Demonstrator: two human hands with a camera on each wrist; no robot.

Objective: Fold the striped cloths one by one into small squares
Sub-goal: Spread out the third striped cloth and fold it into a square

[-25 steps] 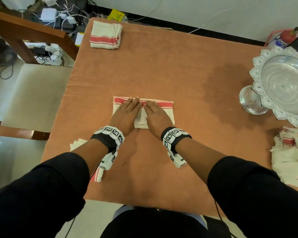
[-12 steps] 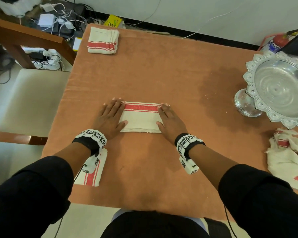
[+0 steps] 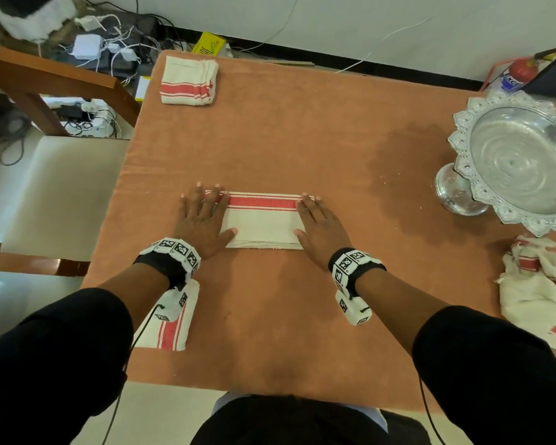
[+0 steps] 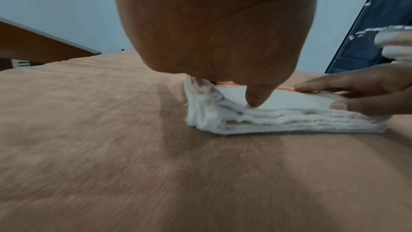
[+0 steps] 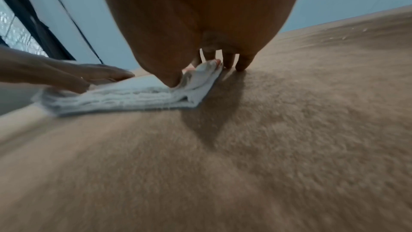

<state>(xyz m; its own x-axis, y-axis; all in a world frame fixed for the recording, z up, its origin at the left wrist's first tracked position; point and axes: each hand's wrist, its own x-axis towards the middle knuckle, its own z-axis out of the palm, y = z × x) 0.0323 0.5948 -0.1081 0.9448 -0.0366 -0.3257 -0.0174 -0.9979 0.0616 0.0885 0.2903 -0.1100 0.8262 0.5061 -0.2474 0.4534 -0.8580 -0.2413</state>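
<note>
A cream cloth with a red stripe [image 3: 261, 220] lies folded into a flat rectangle in the middle of the orange table [image 3: 302, 130]. My left hand [image 3: 203, 216] lies flat on its left end, fingers straight, thumb on the cloth. My right hand [image 3: 318, 224] presses flat on its right end in the same way. The left wrist view shows the layered front edge of the cloth [image 4: 278, 119] with my left thumb [image 4: 256, 98] on top. In the right wrist view the cloth [image 5: 133, 96] lies under my right thumb [image 5: 169, 78].
A folded striped cloth [image 3: 188, 81] sits at the far left corner, another [image 3: 167, 329] at the near left edge under my left forearm. A heap of unfolded cloths [image 3: 540, 290] lies at the right edge. A silver pedestal bowl [image 3: 523, 162] stands at the right. A chair [image 3: 61, 187] is left of the table.
Both hands slid apart from the cloth's middle to its two ends, smoothing it flat. The cloth has stayed in place.
</note>
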